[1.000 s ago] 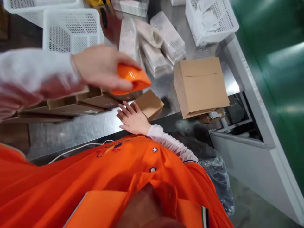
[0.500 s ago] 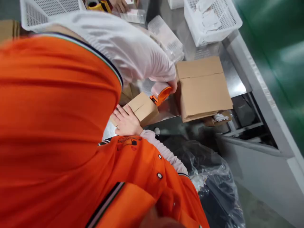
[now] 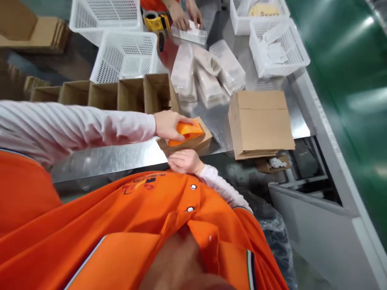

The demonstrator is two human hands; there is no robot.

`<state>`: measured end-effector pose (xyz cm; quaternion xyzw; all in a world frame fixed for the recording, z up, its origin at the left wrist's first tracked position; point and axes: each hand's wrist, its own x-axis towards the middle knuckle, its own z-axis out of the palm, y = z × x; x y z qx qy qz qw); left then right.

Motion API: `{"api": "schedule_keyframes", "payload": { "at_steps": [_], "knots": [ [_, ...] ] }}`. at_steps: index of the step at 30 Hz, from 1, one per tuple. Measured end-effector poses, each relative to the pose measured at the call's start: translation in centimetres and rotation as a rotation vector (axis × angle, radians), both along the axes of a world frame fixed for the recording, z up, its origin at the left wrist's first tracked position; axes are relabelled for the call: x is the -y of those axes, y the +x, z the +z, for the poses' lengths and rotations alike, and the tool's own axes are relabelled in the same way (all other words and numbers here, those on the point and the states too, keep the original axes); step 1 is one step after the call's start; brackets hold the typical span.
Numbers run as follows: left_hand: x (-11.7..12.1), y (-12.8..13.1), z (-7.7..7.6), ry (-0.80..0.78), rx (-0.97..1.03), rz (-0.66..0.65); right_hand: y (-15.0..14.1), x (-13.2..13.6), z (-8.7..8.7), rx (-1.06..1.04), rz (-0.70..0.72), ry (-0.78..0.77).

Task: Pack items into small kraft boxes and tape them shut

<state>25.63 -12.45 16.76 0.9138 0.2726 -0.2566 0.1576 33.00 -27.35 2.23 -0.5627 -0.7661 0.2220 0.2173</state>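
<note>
My left hand is wrapped around an orange tape dispenser, which is on a small closed cardboard box. The dispenser covers much of the box's top. Against the near side of that box lies my right hand, its fingers bent and close together, between the box and my orange shirt. The box sits at the front edge of the metal table. Whether tape is stuck to the box is hidden.
Open cardboard boxes stand in a row to the left. A stack of flattened cartons is on the right. Behind are wrapped packs, white baskets and a co-worker's hands near a yellow tape dispenser.
My left arm has swung back to the left, bringing the tape dispenser from beyond the box's right end onto the box. My right hand has slid from its top to its near side.
</note>
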Motion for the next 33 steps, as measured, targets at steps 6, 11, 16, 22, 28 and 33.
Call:
{"api": "schedule_keyframes", "payload": {
  "at_steps": [6, 11, 16, 22, 28, 33],
  "knots": [
    [1.2, -0.5, -2.7, -0.023, 0.126, 0.035, 10.1, -5.2, 1.5, -0.121, -0.697, -0.223],
    [1.6, -3.3, -2.8, -0.089, 0.155, 0.070, 11.3, -8.9, -0.5, -0.091, -0.626, -0.493],
    [3.4, -16.2, -4.0, -0.073, -0.062, 0.120, 11.6, -8.0, -1.1, -0.041, -0.696, -0.471],
    [4.5, -17.3, -8.5, -0.109, -0.093, 0.103, 11.5, -8.1, 0.0, -0.001, -0.716, -0.513],
    [4.5, -11.8, -8.8, -0.128, 0.000, 0.041, 12.2, -8.0, 0.0, -0.170, -0.747, -0.580],
    [5.1, -11.8, -9.6, -0.098, 0.053, 0.107, 13.1, -8.5, -0.5, -0.241, -0.833, -0.601]
  ]
}}
